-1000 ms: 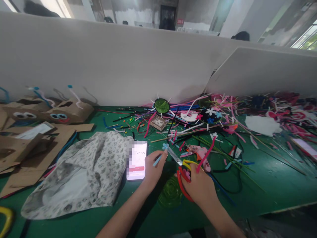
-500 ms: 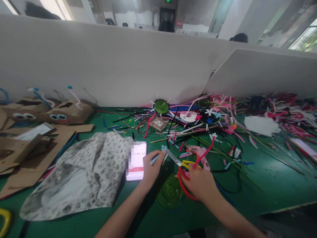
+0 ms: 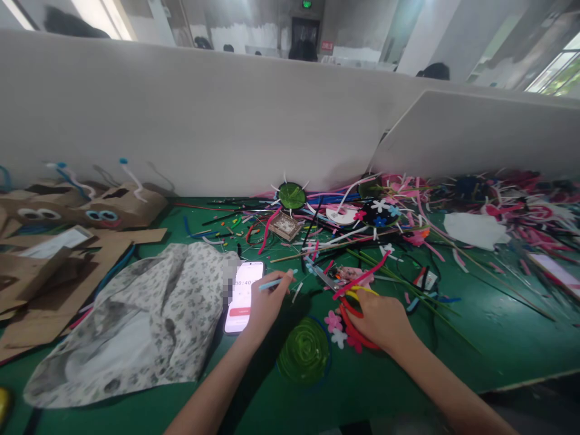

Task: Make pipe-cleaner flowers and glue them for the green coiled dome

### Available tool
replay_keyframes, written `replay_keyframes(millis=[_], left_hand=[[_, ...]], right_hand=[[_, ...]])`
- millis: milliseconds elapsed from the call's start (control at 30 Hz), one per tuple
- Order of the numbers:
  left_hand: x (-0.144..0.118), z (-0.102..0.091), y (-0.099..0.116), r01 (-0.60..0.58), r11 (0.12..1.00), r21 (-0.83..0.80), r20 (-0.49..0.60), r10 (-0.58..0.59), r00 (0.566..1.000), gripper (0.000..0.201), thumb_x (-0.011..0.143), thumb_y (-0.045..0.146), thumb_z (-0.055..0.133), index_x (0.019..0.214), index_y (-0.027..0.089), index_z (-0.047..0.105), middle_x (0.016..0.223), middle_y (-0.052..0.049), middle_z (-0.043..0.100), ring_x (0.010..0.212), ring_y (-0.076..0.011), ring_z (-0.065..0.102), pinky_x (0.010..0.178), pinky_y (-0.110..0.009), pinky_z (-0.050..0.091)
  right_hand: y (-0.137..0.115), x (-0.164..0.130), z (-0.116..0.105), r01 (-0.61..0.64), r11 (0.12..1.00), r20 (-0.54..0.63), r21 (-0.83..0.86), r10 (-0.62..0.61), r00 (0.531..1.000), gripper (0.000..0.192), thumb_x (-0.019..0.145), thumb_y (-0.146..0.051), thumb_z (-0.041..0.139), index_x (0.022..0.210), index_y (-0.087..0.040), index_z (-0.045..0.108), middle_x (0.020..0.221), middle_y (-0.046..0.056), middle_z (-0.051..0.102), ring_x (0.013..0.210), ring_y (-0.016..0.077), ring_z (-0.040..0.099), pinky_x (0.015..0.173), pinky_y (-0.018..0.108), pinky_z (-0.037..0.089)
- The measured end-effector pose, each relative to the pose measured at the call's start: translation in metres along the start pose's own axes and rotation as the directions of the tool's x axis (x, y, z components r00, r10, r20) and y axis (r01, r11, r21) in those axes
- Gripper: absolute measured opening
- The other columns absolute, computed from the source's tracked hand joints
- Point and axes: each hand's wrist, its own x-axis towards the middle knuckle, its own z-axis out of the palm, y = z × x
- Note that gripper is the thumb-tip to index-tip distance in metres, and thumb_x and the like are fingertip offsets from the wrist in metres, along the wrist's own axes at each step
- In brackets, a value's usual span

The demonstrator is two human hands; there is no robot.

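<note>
My left hand (image 3: 270, 302), its fingers pinched together, holds a short light blue pipe cleaner (image 3: 270, 283) over the edge of a lit phone (image 3: 239, 312). My right hand (image 3: 385, 323) grips scissors (image 3: 325, 277) with red and yellow handles; their blades point up and left, toward small light blue scraps. A bright pink pipe cleaner (image 3: 369, 273) crosses over the scissors by the right hand; whether the fingers hold it too I cannot tell. Between the forearms lies a green coiled disc (image 3: 304, 350). Pink (image 3: 332, 321) and white (image 3: 338, 339) flowers sit beside it, and a red one is partly under the scissor handle.
A patterned cloth hat (image 3: 149, 320) lies left of the phone, beyond it cardboard pieces (image 3: 86, 290) and boxes with eyes (image 3: 122, 205). Pipe cleaners, scraps and decorated discs (image 3: 292, 196) crowd the back and right. A pale partition (image 3: 203, 121) stands behind the table.
My left hand has drawn back left from the blade tips with the blue piece. My right hand and the scissors have shifted right, uncovering the flowers beside the disc.
</note>
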Motion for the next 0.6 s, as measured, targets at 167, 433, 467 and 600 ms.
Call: replay_keyframes(millis=[167,433,467,600], left_hand=[[0.000,0.005,-0.003,-0.038,0.989,0.140,0.103,0.023,0.994,0.040,0.086,0.050,0.056,0.062,0.020,0.068,0.050,0.003,0.058,0.048,-0.0125,0.052,0.046,-0.022,0.032],[0.017,0.005,0.016,-0.145,0.946,0.289,0.170,0.098,0.981,0.039,0.089,0.050,0.051,0.068,0.022,0.068,0.055,0.001,0.061,0.049,-0.0142,0.052,0.047,-0.024,0.032],[0.023,0.006,0.019,-0.173,0.940,0.293,0.184,0.122,0.975,0.035,0.088,0.049,0.053,0.076,0.022,0.070,0.061,0.001,0.064,0.053,-0.0149,0.055,0.050,-0.024,0.035],[0.054,0.013,0.029,-0.267,0.918,0.294,0.221,0.207,0.953,0.057,0.084,0.038,0.063,0.137,0.027,0.046,0.116,-0.005,0.066,0.079,-0.0180,0.064,0.066,-0.027,0.048]], right_hand=[[0.002,-0.014,0.006,0.013,1.000,0.000,0.007,-0.013,1.000,0.047,0.092,-0.052,0.038,0.093,-0.013,0.064,0.078,0.011,0.072,0.060,0.0201,0.067,0.047,0.026,0.029],[0.000,-0.032,0.002,0.007,0.996,0.103,0.089,-0.016,0.995,0.049,0.092,-0.052,0.037,0.100,-0.012,0.063,0.086,0.013,0.072,0.071,0.0237,0.069,0.053,0.029,0.038],[0.000,-0.032,0.000,0.001,0.993,0.119,0.114,-0.015,0.993,0.048,0.092,-0.052,0.039,0.101,-0.012,0.063,0.089,0.013,0.072,0.072,0.0239,0.069,0.054,0.029,0.038],[0.002,-0.033,-0.006,-0.044,0.966,0.150,0.254,0.006,0.989,0.044,0.085,-0.055,0.049,0.104,-0.017,0.062,0.097,0.011,0.071,0.084,0.0261,0.069,0.061,0.030,0.042]])
